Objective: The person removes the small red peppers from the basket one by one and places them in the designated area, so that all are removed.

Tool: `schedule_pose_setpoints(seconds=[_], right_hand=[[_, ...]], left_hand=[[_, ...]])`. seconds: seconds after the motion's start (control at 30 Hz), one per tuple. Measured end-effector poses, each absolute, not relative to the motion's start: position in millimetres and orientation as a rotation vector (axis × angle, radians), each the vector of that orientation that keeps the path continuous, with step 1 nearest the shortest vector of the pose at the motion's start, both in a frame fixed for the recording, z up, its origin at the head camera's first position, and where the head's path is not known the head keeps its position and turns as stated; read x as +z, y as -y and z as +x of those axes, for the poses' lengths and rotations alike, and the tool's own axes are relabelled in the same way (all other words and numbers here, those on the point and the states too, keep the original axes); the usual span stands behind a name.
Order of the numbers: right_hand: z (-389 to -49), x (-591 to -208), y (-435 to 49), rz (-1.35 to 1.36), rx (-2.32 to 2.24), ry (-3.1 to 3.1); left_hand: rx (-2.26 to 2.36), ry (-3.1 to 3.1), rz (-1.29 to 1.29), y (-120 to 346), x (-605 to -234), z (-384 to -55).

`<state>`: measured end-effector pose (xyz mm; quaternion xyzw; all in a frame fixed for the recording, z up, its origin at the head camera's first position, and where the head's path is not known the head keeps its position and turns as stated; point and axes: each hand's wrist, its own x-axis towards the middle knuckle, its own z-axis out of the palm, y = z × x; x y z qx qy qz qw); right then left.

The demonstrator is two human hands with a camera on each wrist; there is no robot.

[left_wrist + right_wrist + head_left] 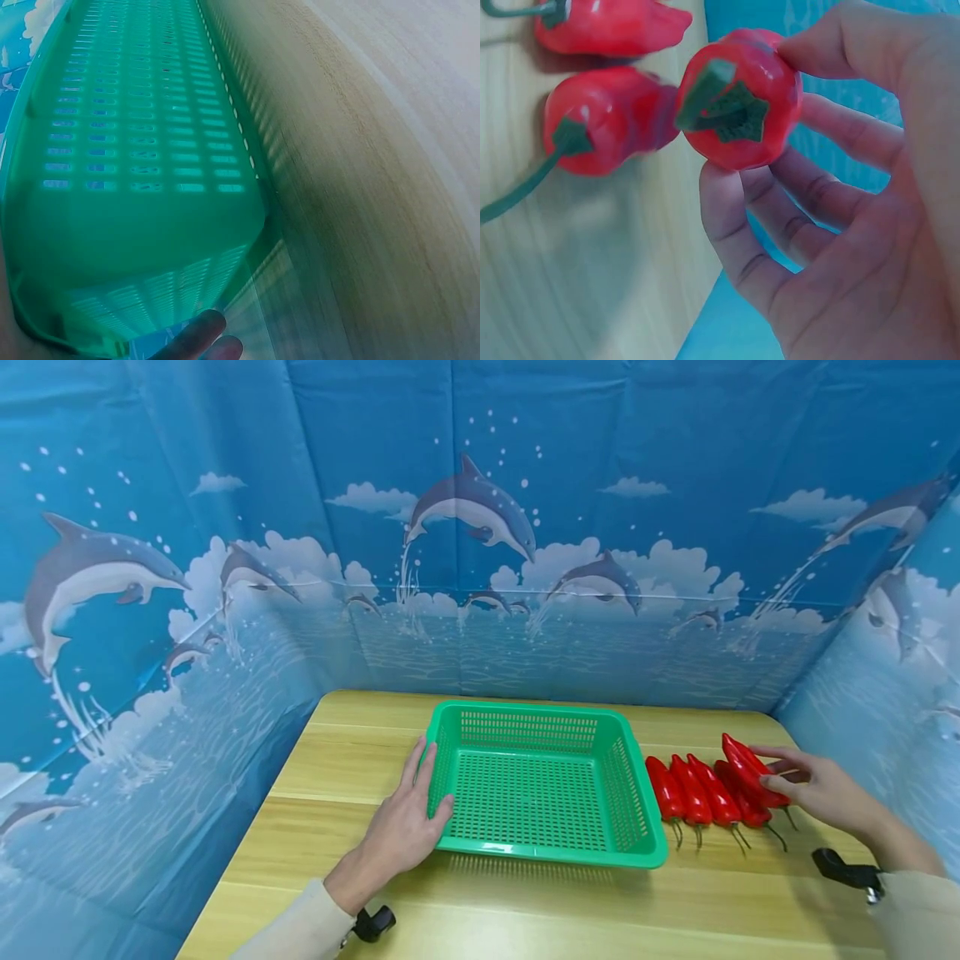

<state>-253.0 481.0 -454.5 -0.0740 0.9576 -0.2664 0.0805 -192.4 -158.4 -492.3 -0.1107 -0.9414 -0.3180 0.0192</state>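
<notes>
A green plastic basket with slotted walls stands on the table with nothing in it. My left hand holds its left rim near the front corner, the thumb over the inner side and the fingers along the outside. Two fingertips show beside the basket's outer wall in the left wrist view. Between thumb and fingers, my right hand pinches a red pepper with a green stem, raised at the right end of a row. The other red peppers lie side by side, stems toward me.
The wooden table ends at the back against a blue dolphin-print curtain, which also rises on both sides. The row of peppers begins close beside the basket's right wall.
</notes>
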Motion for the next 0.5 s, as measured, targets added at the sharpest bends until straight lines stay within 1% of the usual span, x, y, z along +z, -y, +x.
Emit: schedule_pose_setpoints(seconds=[0.5], right_hand=[[-250.7, -472.2, -507.1, -0.161, -0.797, -2.865]], left_hand=[[-0.981, 2.925, -0.349, 158.0, -491.3, -191.9]])
